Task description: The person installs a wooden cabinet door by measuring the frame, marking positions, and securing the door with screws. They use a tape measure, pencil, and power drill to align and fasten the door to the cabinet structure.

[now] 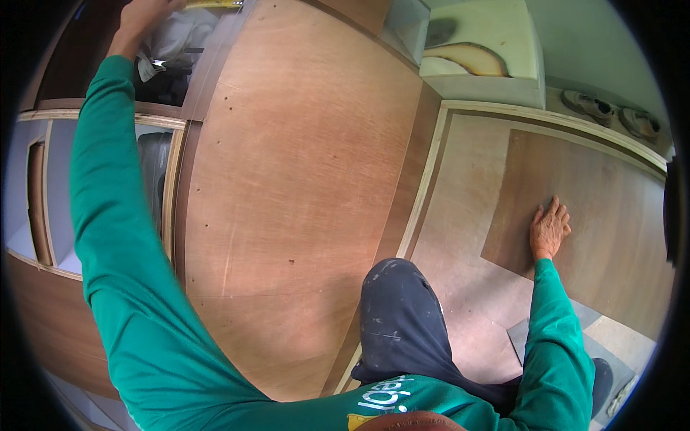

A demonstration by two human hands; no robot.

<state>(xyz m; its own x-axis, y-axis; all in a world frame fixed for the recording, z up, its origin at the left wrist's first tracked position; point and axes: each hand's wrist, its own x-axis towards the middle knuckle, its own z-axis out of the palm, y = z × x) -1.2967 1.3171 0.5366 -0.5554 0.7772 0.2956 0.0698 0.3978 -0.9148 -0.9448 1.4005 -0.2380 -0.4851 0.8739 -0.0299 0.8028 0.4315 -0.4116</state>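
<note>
My left hand is at the far left, partly cut off by the upper edge of the view. Its fingertips reach the end of a narrow yellow strip; whether they grip it cannot be made out. Below that hand, crumpled white plastic lies in a dark recess. On the right, my right hand rests with fingers spread on a brown wood-grain sheet. This sheet lies over a paler plywood panel inside a raised frame. Nothing shows in the right hand.
A large plywood panel fills the middle. My bent knee presses in beside the frame's wooden edge. Open compartments line the left. A pale box with dark-edged foam and a pair of shoes are beyond the frame.
</note>
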